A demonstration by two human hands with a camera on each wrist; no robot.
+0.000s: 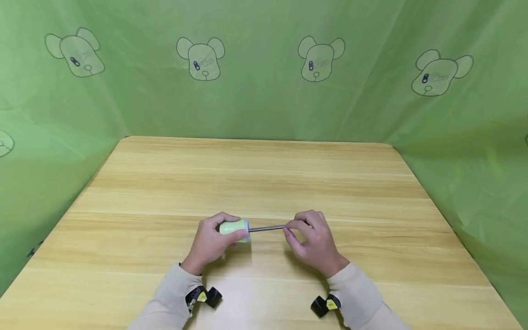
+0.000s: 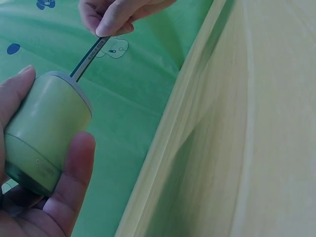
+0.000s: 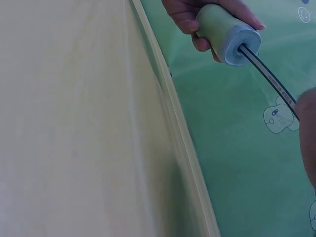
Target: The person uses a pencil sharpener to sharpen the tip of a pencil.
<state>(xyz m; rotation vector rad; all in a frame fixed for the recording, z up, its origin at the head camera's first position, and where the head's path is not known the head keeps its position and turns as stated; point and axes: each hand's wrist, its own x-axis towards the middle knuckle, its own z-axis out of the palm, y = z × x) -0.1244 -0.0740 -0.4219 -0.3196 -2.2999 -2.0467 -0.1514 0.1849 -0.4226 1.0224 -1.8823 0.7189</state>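
Observation:
My left hand (image 1: 207,244) grips a pale green, barrel-shaped pencil sharpener (image 1: 232,227) with a light blue end, holding it on its side above the table. A dark, striped pencil (image 1: 266,228) sticks out of the hole in that end, its front part hidden inside. At the pencil's other end, the thumb and fingertips of my right hand (image 1: 316,240) pinch it. Small print runs along the pencil (image 2: 90,58) in the left wrist view. The right wrist view shows the round hole in the sharpener's blue face (image 3: 243,37), with the pencil going in.
Under both hands lies a wooden table (image 1: 255,178) with rounded far corners. Green curtains (image 1: 260,105) with bear-head drawings hang behind it and along both sides. Each sleeved wrist carries a small black camera (image 1: 213,297).

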